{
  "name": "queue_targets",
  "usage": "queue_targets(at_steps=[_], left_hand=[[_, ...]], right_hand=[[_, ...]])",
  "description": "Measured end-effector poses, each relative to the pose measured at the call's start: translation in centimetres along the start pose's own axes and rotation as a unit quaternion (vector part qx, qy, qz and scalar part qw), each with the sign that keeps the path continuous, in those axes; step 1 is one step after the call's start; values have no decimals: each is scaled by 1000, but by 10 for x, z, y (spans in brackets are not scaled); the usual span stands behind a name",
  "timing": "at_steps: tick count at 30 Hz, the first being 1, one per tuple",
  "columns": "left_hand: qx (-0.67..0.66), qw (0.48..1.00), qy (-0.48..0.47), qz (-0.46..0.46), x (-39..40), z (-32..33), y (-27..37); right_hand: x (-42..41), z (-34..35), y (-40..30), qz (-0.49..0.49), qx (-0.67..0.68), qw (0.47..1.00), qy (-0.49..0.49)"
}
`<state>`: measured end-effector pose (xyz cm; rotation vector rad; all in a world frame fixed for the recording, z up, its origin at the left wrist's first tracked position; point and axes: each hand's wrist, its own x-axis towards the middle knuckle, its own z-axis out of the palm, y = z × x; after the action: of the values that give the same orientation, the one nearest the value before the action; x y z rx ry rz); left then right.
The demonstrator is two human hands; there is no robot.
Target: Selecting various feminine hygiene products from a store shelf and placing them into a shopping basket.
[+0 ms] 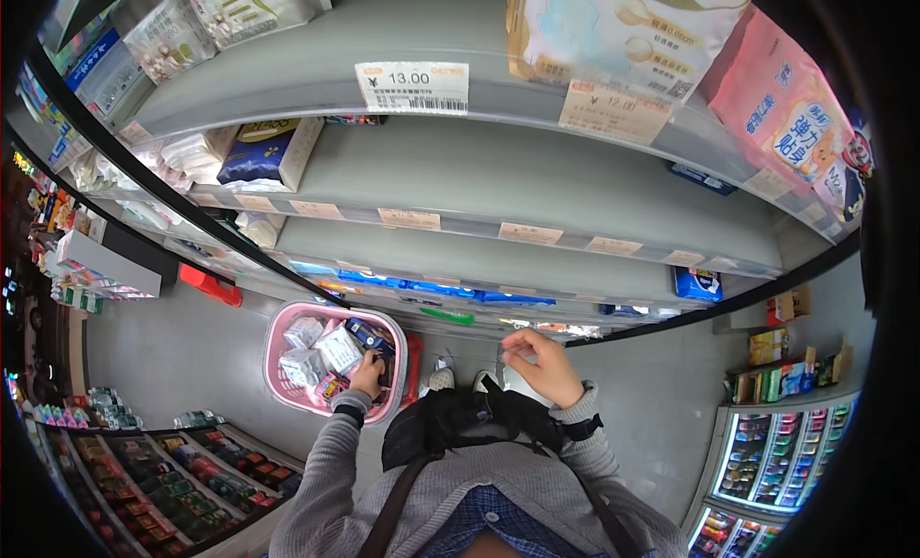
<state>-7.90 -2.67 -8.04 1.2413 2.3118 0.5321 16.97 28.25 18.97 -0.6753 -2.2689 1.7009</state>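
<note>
A pink plastic basket full of packaged goods stands on the floor to my left. My left hand reaches into its right side, fingers curled down over dark packs; whether it grips one is hidden. White packs and a dark blue pack lie beside it. In front of my body, my right hand is raised with bent fingers apart and nothing in it. Grey shelves rise before me, with a blue and white pack at left and a small blue pack at right.
Large pouches and a pink pack stand on the upper shelf. Price tags line the shelf edges. A red object lies beside the basket. Bottle racks are at lower left, a lit drinks cooler at lower right.
</note>
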Motion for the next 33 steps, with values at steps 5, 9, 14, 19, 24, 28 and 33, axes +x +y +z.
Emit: queue_targets(at_steps=[5, 9, 14, 19, 24, 28, 33], left_hand=[[31, 999, -10, 5, 26, -40, 33], [-88, 985, 151, -8, 31, -174, 118], [-28, 804, 586, 99, 25, -331, 192], [68, 768, 632, 71, 54, -427, 211], [178, 800, 572, -23, 76, -463, 226], [315, 755, 575, -24, 84, -473, 215], [240, 788, 556, -109, 72, -462, 235]], right_hand=[[-5, -3, 6, 1, 2, 1000, 13], [-9, -9, 7, 10, 15, 999, 27], [-5, -7, 4, 2, 23, 999, 31], [-6, -6, 3, -8, -6, 1000, 18], [-10, -5, 8, -12, 0, 1000, 19], [-13, -5, 12, -15, 3, 1000, 14], [-12, -6, 17, -7, 11, 1000, 17]])
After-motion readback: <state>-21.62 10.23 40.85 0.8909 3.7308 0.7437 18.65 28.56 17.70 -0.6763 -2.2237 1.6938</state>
